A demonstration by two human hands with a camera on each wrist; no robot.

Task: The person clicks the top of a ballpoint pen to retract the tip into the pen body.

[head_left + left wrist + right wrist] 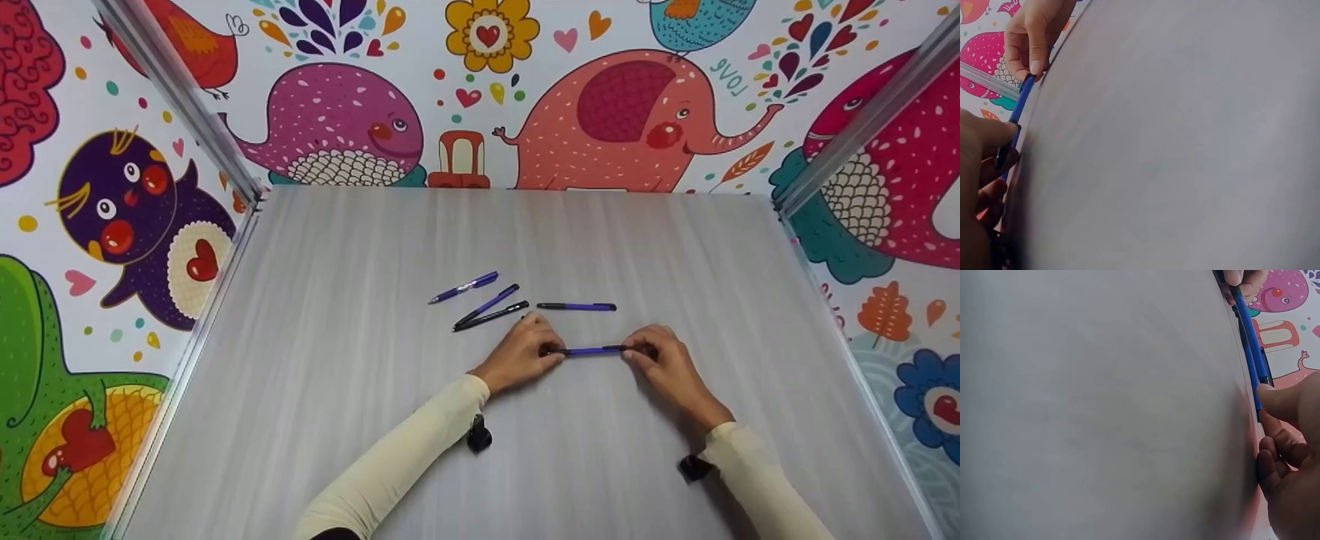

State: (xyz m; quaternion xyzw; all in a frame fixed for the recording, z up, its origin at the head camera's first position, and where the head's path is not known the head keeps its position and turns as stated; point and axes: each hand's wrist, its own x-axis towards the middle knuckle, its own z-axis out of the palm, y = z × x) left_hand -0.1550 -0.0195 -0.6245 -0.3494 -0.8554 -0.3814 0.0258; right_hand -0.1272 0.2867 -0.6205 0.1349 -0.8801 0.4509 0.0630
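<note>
Between the two hands a blue pen [594,351] with black ends lies level, left to right. My left hand [523,354] pinches its left end between thumb and fingers. The right end is pinched by my right hand [667,361]; in the right wrist view its thumb presses on the pen [1251,332]. Just beyond the hands another blue and black pen [577,307] lies on the table, nearly parallel to the held one. Past the left hand's knuckles are a black pen [491,316], a blue and black pen [487,304] and a purple pen [463,288] with a pale grip section.
A grey wood-grain table [360,420] spreads under everything. Walls printed with cartoon animals enclose its back and sides, with metal posts [180,97] at the corners. Small black wrist devices [478,435] hang at both cream sleeves [405,457].
</note>
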